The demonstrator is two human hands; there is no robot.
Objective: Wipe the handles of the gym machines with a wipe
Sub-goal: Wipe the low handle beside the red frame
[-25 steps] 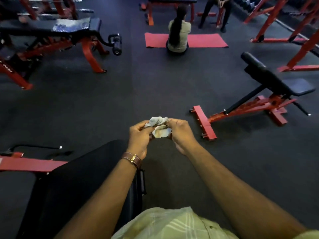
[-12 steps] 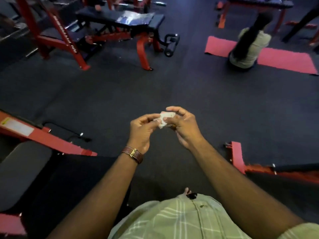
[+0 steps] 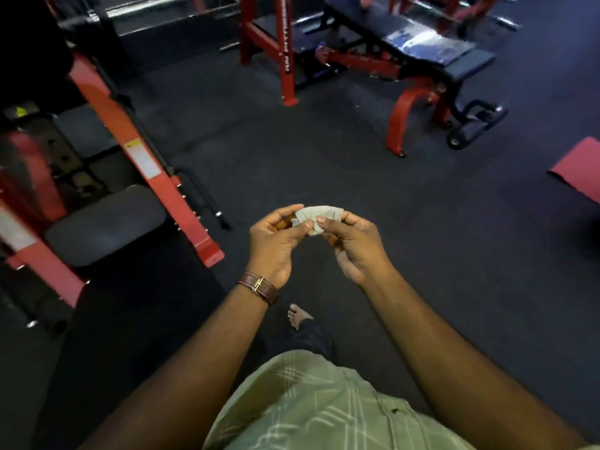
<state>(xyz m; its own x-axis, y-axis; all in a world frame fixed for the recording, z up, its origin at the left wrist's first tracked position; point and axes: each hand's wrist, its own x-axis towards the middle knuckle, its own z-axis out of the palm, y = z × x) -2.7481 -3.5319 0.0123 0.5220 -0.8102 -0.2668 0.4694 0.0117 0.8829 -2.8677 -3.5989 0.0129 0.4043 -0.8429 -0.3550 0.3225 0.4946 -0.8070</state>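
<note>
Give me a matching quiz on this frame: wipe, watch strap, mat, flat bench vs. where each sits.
Things:
1. wipe
2. watch strap
3. red mat
4. flat bench

Places:
A. on the floor at the right edge
B. pinched between both hands, left hand and right hand
C. upper right, on red legs
D. round the left wrist

Pairs: 1-B, 2-D, 3-A, 4-C

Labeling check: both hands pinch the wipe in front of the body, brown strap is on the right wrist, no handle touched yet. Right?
Wrong on one point: the brown strap is on the left wrist, not the right, as the head view shows. The rest holds: the left hand and right hand both pinch the wipe in front of the body, and it touches no machine handle yet.
</note>
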